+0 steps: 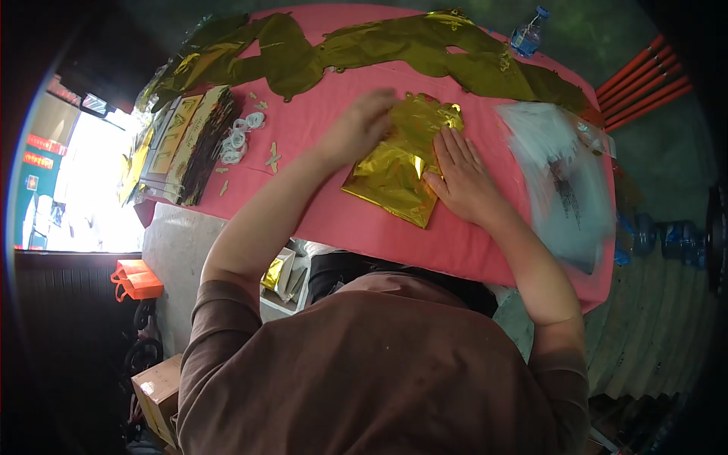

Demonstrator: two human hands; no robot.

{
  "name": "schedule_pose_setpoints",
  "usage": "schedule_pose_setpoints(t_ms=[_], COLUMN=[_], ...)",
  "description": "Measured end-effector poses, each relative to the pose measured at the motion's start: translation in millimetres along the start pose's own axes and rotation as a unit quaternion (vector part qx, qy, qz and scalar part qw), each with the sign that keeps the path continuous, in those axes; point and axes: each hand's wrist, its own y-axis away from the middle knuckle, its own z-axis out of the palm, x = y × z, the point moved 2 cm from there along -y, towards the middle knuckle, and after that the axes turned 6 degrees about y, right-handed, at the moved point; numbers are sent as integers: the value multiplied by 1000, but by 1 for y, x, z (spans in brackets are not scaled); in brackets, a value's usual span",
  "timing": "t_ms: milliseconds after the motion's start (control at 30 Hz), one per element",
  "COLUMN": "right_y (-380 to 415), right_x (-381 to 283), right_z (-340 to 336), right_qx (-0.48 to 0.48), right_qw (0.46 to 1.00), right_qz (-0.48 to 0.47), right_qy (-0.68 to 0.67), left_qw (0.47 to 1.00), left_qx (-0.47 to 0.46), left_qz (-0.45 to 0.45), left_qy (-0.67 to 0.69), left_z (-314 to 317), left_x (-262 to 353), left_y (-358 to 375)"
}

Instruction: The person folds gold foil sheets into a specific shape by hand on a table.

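Observation:
A folded piece of shiny gold foil [402,163], looking like an uninflated foil balloon, lies flat on the pink-covered table in front of me. Small tabs and crinkles show along its far edge. My right hand [462,173] rests on the foil's right side, palm down with its fingers stretched out. At the upper left edge of the foil is my left hand [365,123]. Its fingers are smeared by motion, so their grip cannot be made out.
Long flat gold foil [387,45] lies across the table's far side. Clear plastic bags [557,167] are at right, a stack of printed packets [189,148] and white ribbon coils [236,140] at left. A bottle [528,34] stands at the far edge of the pink tablecloth [341,224].

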Motion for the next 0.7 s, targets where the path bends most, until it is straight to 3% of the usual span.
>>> schedule_pose_setpoints(t_ms=[33, 67, 133, 167, 233, 367, 433, 467, 533, 567, 633, 700], right_y=[1, 1, 0, 1, 0, 1, 1, 1, 0, 0, 1, 1], right_x=[0, 0, -1, 0, 1, 1, 1, 1, 1, 1, 2, 1], right_z=[0, -1, 0, 1, 2, 2, 3, 2, 3, 3, 3, 3], right_qx=[0, 0, 2, 7, 12, 9, 8, 7, 5, 4, 2, 7], right_qw=[1000, 1000, 1000, 1000, 1000, 1000, 1000, 1000, 1000, 1000, 1000, 1000], right_qz=[0, 0, -2, -2, -3, -2, -1, -1, -1, -1, 0, -4], right_qy=[-1, 4, 6, 5, 2, 8, 5, 11, 16, 18, 19, 22], left_qw=[996, 996, 966, 966, 951, 939, 973, 973, 992, 992, 979, 977], left_qx=[74, 74, 92, 93, -9, -52, -8, -8, -50, -52, -141, -129], left_qz=[-38, -38, -233, -235, -310, -338, -227, -229, -3, -4, -7, 6], left_qy=[-19, -20, 60, 57, 14, -18, -31, -30, -119, -117, -146, -169], left_z=[-11, -18, -30, -32, -34, -28, -22, -20, -16, -16, -13, -12], left_x=[-6, -13, -24, -24, -1, 20, 26, 28, 44, 48, 51, 48], left_y=[-1, 0, 3, 7, 12, 22, 28, 31, 32, 35, 41, 46])
